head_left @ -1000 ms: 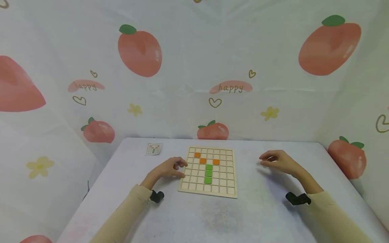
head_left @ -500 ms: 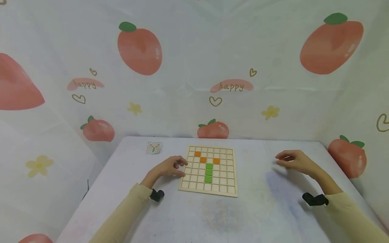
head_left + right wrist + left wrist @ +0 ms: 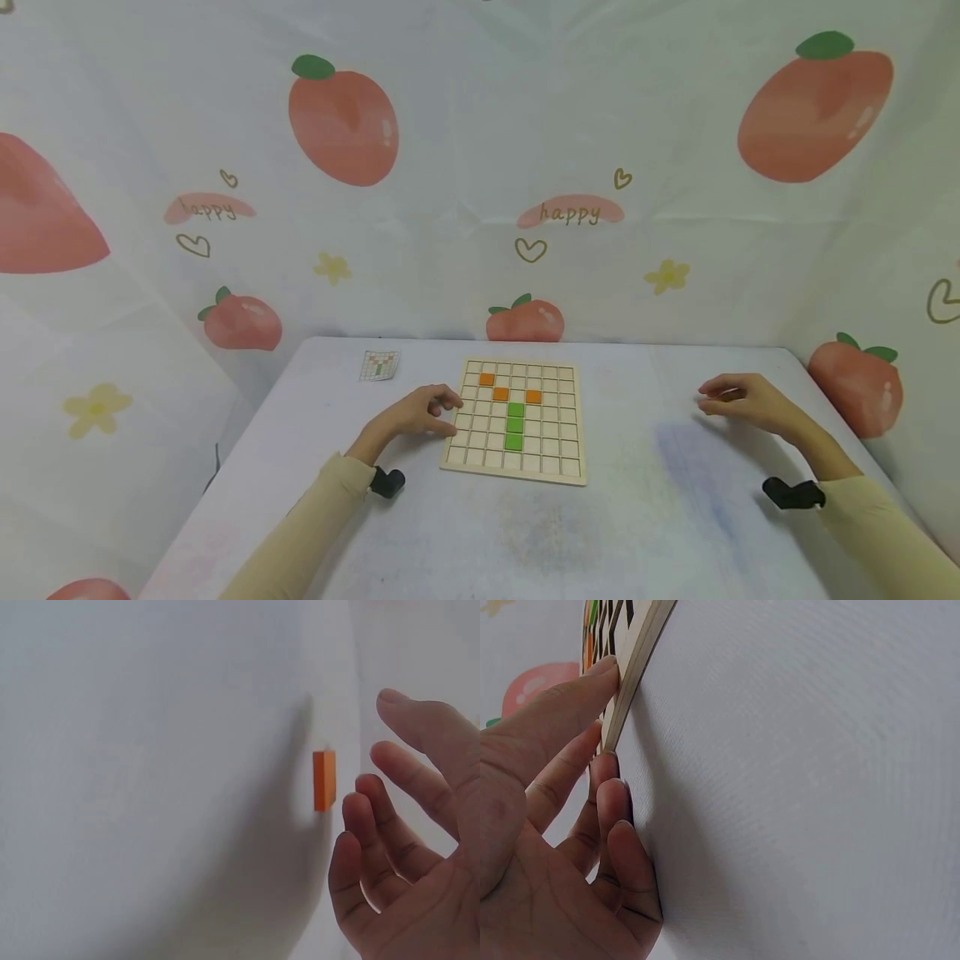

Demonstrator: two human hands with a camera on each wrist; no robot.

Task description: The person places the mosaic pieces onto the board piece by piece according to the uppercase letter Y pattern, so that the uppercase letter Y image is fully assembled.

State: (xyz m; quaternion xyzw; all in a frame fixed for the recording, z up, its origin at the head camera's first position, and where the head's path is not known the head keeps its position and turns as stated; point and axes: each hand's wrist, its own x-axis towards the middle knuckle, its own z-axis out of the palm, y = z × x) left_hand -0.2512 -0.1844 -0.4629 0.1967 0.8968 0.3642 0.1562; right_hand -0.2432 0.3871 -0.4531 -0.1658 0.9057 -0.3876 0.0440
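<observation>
A square wooden grid board [image 3: 551,417] lies mid-table, with three orange tiles [image 3: 500,394] and three green tiles [image 3: 514,425] in its cells. At its left edge, my left hand [image 3: 412,412] touches the rim with thumb and fingertips spread apart along it. Off to the right of the board, my right hand [image 3: 757,404] hovers over the table, fingers loosely bent and holding nothing. In the right wrist view a loose orange tile [image 3: 324,781] sits on the tabletop, just beyond the fingertips; in the head view the hand hides it.
A small paper card [image 3: 379,366] printed with a coloured grid pattern lies at the table's back left. White cloth [image 3: 450,150] with fruit prints hangs behind and beside the white table [image 3: 615,533]. Black wrist cameras [image 3: 793,493] sit at both sleeves.
My right hand has moved to the right, away from the board, and slowed in the last half second. My left hand has stayed at the board's edge, and the tiles have not moved.
</observation>
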